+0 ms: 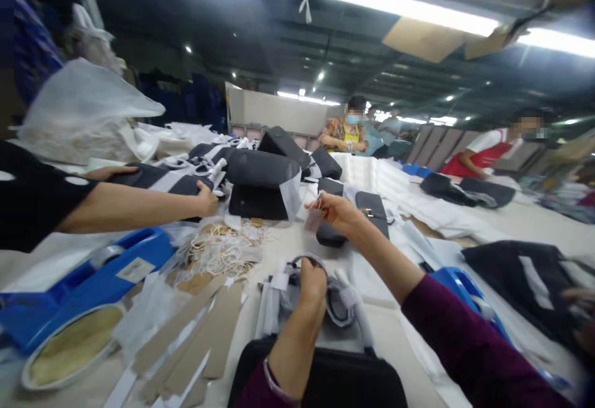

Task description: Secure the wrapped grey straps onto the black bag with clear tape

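Observation:
In front of me lies a black bag [325, 374], its straps [341, 309] wrapped in white paper or film and coiled on top. My left hand [312, 281] curls over the coiled strap and appears to grip it; its fingertips are partly hidden. Farther off, my right hand [337, 211] is raised above the table and pinches a hang tag [314, 217] by its string. Just past it sits a dark bag with a metal clasp [372, 212]. A heap of stringed tags [227, 250] lies left of my hands.
At left, a co-worker's hands [204, 200] hold a dark wrapped bag. Blue tape dispensers [139, 259] [465, 287] stand on both sides. Cardboard strips [186, 340] and a round tub [74, 346] lie front left. Black bags [263, 175] are piled ahead; other people work beyond.

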Available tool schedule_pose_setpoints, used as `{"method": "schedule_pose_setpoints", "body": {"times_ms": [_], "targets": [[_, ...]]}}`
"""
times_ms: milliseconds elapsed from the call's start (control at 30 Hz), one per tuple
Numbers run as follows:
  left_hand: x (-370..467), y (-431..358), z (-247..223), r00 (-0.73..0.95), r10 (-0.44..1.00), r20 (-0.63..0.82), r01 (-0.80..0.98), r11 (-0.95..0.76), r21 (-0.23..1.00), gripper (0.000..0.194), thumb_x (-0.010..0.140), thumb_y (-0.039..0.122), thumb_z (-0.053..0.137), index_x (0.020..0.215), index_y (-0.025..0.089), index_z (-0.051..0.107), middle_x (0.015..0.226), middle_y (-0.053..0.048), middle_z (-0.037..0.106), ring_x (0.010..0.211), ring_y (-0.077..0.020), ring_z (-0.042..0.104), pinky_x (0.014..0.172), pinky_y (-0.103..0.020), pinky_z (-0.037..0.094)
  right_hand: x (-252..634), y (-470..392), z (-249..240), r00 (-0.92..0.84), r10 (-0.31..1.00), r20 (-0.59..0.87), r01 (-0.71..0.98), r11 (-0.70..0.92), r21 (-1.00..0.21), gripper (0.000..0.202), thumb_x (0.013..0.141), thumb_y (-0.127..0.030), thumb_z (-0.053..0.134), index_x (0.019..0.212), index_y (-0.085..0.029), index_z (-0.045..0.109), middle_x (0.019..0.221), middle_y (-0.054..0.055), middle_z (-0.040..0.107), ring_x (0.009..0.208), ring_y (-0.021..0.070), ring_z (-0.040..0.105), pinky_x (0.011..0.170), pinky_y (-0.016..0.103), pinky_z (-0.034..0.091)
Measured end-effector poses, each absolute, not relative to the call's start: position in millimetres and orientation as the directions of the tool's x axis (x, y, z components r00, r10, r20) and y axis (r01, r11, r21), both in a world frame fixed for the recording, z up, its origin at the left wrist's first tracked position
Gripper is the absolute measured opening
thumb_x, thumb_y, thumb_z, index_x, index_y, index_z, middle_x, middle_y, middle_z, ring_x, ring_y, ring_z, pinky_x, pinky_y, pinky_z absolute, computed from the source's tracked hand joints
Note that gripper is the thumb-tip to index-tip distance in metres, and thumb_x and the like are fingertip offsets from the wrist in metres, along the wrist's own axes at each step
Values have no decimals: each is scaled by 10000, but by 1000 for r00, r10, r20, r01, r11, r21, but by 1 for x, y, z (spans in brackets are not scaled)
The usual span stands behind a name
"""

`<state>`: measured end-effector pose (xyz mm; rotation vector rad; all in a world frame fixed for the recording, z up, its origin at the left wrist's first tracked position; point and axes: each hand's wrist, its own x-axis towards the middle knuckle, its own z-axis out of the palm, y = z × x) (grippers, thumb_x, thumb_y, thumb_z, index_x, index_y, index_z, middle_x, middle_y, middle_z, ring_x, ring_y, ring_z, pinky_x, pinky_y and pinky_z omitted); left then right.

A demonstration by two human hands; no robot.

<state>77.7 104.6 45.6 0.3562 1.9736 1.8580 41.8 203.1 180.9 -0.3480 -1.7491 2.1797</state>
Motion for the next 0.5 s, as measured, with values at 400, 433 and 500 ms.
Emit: {"method": "schedule_pose_setpoints", "body": {"times_ms": [400, 433, 500], "targets": [[79, 106, 56, -891, 407, -202, -248, -63, 967, 222, 718, 49, 427, 882, 157, 529, 738, -6, 585, 638, -110, 588, 662, -233, 494, 120, 236, 142, -881, 460, -110, 467, 810, -355, 87, 600, -198, 749, 601, -162, 670, 569, 35, 554, 605, 179, 556, 569, 290, 415], [78, 106, 56, -892, 414, -179, -211, -34, 977, 226, 725, 56, 432, 896, 154, 543, 729, -9, 595, 639, -117, 594, 658, -237, 496, 111, 231, 136, -899, 413, -144, 436, 820, -372, 70, 588, -178, 744, 606, -160, 679, 568, 35, 562, 608, 181, 562, 568, 286, 418], [77, 105, 55, -895, 426, -128, -124, 38, 992, 217, 732, 68, 453, 891, 150, 576, 724, -19, 622, 658, -135, 608, 662, -249, 501, 95, 225, 127, -926, 300, -228, 374, 808, -456, 36, 591, -157, 720, 605, -154, 687, 535, 15, 560, 544, 152, 540, 529, 263, 415]]}}
